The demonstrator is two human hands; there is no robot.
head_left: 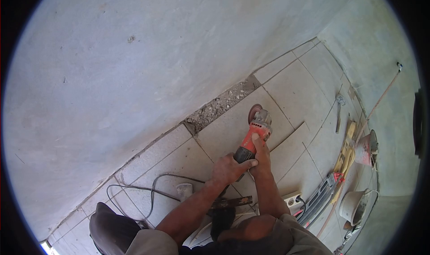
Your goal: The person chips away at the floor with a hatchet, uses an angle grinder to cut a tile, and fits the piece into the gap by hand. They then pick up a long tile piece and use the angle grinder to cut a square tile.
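Observation:
Both of my hands hold a red and black angle grinder (pixel 250 143) over the tiled floor. My left hand (pixel 228 169) is closed around its black rear end. Further forward, my right hand (pixel 261 154) wraps the red body from the right side, thumb along the top. The grinder's reddish-brown disc (pixel 255 113) points toward the wall, over a large pale tile (pixel 237 125). Just beyond the disc, an untiled strip of rubble (pixel 224 103) runs along the foot of the wall. My fingers' undersides are hidden.
A dark cable (pixel 154 188) loops at left. A tile piece (pixel 291 140) lies right of the grinder. Further right are a hammer (pixel 338 114), a tile cutter (pixel 319 202), a power strip (pixel 292 202) and two buckets (pixel 365 151). A pole (pixel 378 100) leans on the right wall.

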